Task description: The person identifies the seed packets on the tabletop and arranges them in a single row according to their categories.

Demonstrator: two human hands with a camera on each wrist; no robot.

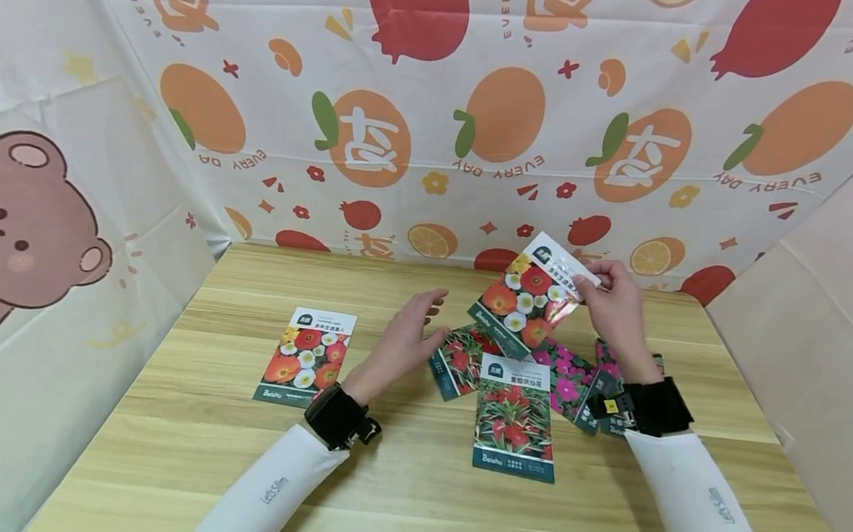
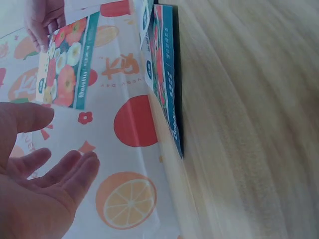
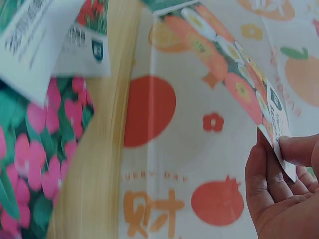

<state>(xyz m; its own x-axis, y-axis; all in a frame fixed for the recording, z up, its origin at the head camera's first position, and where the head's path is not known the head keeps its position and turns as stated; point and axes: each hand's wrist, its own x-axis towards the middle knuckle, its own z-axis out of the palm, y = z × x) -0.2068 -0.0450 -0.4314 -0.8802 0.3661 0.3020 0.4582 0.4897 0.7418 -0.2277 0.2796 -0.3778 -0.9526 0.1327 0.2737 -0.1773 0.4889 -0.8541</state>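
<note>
We see right hand (image 1: 614, 302) fingers pinching packet (image 1: 533, 295) by its corner; left hand (image 1: 408, 331) fingers apart at 9 o'clock. Thin grip: packet could slip onto pile (image 1: 518, 386).

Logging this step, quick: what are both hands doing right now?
Left hand: open, holding nothing, above the table.
Right hand: pinching a lifted seed packet.

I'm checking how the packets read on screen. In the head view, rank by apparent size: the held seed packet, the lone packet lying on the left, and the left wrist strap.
Held seed packet and left packet: too alike to rank, and the held one is raised.
Left wrist strap: smallest.
</note>
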